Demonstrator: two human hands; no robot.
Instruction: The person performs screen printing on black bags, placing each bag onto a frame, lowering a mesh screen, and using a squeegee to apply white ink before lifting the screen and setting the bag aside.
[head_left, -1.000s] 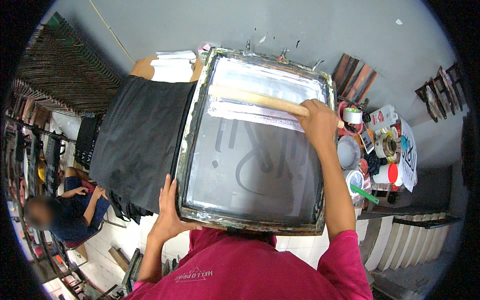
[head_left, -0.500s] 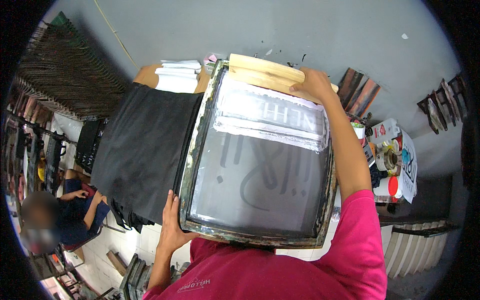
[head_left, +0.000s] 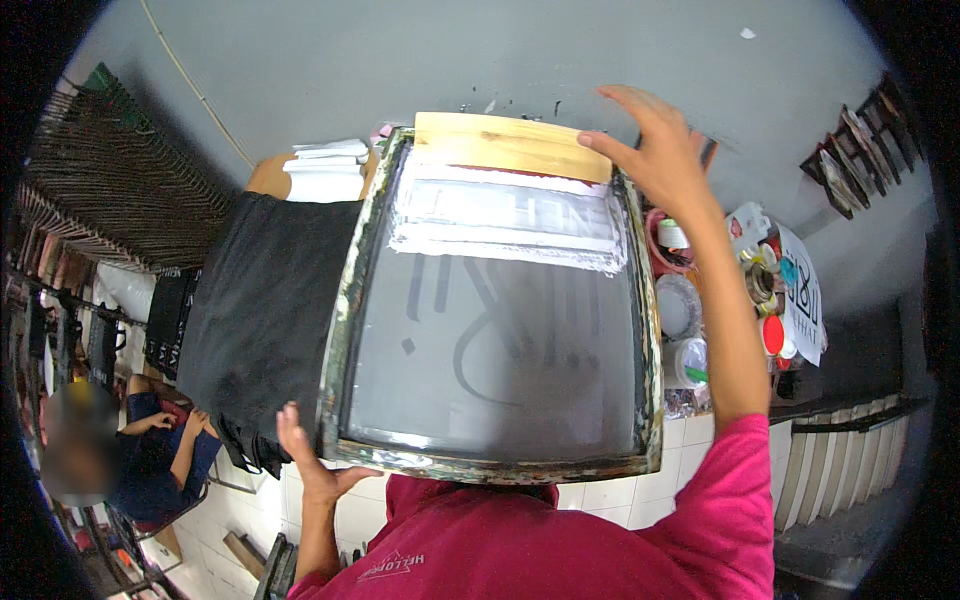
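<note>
A screen-printing frame [head_left: 335,330] with a painted, worn rim lies before me, its grey mesh [head_left: 500,400] showing dark curved lettering shapes. White ink [head_left: 510,245] is smeared in a band across the far part of the mesh. At the frame's far end rests a squeegee [head_left: 490,138] with a pale wooden handle. My right hand [head_left: 655,150] is open at the squeegee's right end, fingers spread, the thumb by the wood. My left hand [head_left: 318,475] is at the near-left corner, fingers apart and raised, thumb along the near rim.
Black fabric [head_left: 265,310] is spread to the left of the frame, with folded white cloths or papers [head_left: 325,170] beyond it. Tubs and jars [head_left: 690,360] stand on the right. A seated person [head_left: 165,450] is at the far left. A grey wall rises behind.
My right hand has let go of the squeegee and spread its fingers. The squeegee has tipped so its broad side shows. My left hand's fingers have come away from the frame's left side.
</note>
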